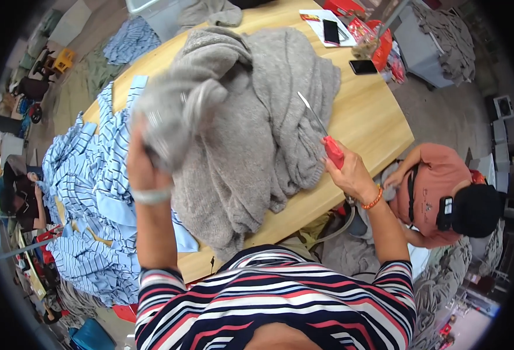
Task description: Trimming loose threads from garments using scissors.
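Observation:
A large grey knit garment [233, 128] lies rumpled in folds over the middle of the wooden table. My left hand [143, 157] is closed on a raised bunch of it, blurred by motion, and the fabric covers most of the fingers. In my right hand [353, 175], near the garment's right edge, is a red-handled tool [333, 153] with a long thin metal blade; whether it is one blade or a closed pair, I cannot tell. Its tip points up and left over the grey knit. Blue striped shirts [85, 169] are heaped beside my left forearm.
On the wooden table [379, 111], two dark phones [363, 67] lie at the far right near red plastic bags [381, 52]. A person in an orange-pink shirt [434, 189] sits close to the right edge. A pale bin [158, 17] stands beyond the far edge.

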Demonstrator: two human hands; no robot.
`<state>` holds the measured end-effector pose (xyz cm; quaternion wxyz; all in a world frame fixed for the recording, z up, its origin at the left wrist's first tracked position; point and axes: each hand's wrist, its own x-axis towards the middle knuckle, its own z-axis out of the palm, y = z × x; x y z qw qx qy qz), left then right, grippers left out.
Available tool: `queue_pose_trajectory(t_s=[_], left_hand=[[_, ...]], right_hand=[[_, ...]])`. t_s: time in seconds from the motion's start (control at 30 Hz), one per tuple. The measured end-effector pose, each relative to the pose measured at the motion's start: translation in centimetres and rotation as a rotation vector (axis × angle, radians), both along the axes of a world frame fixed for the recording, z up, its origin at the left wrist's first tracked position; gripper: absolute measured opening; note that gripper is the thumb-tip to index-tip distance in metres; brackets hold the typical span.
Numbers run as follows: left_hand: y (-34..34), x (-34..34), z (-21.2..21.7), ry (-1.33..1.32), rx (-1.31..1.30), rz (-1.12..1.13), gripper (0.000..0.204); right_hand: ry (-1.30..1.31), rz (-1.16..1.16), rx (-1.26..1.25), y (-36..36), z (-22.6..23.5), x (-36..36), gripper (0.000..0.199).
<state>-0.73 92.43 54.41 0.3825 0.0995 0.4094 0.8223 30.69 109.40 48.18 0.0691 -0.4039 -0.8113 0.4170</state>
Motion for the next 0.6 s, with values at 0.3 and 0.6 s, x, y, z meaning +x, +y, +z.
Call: queue_pose_trajectory(t_s=[0.3,0.6], left_hand=[[-15.2,4.0,-17.6,0.817,-0.87,-0.165,0.056],[4.5,3.1,-14.7,1.839,-1.072,-0.26,0.064]], right_hand=[[-0.109,0.175,0.068,-2.1,-0.2,-4.0,0.043],[0.071,0.074,0.092,-3.4,-3.6,-1.6,0.041]])
